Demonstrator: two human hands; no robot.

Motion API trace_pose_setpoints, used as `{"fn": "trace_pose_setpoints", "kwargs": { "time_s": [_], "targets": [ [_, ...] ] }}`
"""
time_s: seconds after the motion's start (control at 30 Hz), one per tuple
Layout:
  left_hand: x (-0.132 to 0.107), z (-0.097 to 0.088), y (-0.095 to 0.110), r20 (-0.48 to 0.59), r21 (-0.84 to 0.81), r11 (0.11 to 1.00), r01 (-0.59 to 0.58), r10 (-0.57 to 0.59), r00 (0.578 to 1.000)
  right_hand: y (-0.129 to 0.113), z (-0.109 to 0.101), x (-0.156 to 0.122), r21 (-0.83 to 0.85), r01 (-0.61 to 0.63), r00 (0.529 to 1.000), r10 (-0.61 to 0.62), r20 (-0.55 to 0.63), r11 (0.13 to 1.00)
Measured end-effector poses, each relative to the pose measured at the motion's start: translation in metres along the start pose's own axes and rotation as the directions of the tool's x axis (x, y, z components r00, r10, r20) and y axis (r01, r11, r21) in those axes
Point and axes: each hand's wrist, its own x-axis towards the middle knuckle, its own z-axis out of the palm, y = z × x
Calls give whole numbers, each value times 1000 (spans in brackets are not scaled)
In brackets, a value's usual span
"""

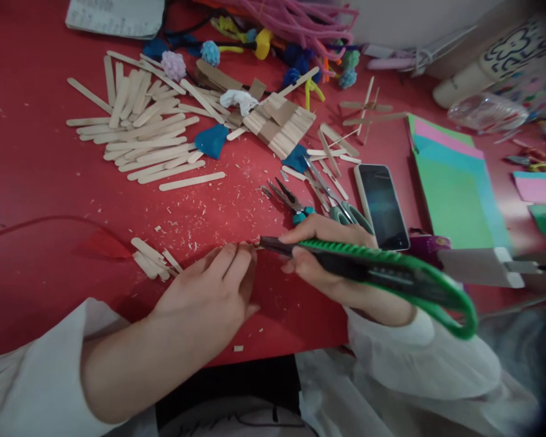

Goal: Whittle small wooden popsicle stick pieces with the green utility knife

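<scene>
My right hand [327, 255] grips a green and black utility knife [368, 264], its tip pointing left. That tip meets the fingertips of my left hand [221, 279], which are pinched together low over the red table. Between them a sliver of a wooden craft stick [256, 245] shows; most of it is hidden by the fingers. Small cut stick pieces [150, 258] lie just left of my left hand. Wood shavings [200, 212] are scattered beyond both hands. Pliers [291, 200] and scissors [332, 194] rest just past my right hand.
A heap of craft sticks [145, 127] lies at the far left, beside a panel of joined sticks [279, 124]. Pink pipe cleaners [295, 21] are at the back. A phone [382, 206], coloured paper [455, 182] and a white charger [480, 266] occupy the right.
</scene>
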Motion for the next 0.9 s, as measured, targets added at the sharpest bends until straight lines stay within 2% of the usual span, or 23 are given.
{"fn": "trace_pose_setpoints", "kwargs": {
  "time_s": [0.07,0.17,0.27,0.33,0.4,0.47,0.53,0.63,0.8,0.9],
  "targets": [
    [-1,1,1,-6,2,1000,7,-7,1000,3,4,-1,207,-138,990,141,0,969],
    [-3,1,1,-17,-5,1000,-5,5,1000,8,9,1,429,-239,965,263,4,871],
    [-3,1,0,-41,-3,1000,-7,6,999,12,10,3,542,-224,963,269,-3,810],
    [-3,1,0,-45,-2,1000,1,-1,999,14,9,2,566,-174,968,244,-51,806],
    [-4,2,0,-41,-7,1000,5,-6,999,15,6,-1,515,-117,971,206,-119,849],
    [-5,3,1,-40,-5,1000,1,-2,999,14,4,-4,384,-83,975,154,-159,920],
    [-6,4,2,-22,2,1000,9,-9,1000,11,3,-6,212,-61,983,95,-156,975],
    [-7,8,0,24,13,1000,19,-19,1000,5,3,-4,12,-27,990,29,-135,1000],
    [-5,12,-5,35,-13,1000,-11,11,999,0,-1,-2,-16,-18,997,17,-69,1000],
    [-3,12,-5,70,-74,997,7,-2,998,0,-4,-3,-27,-7,998,5,-68,1000]
  ]
}}
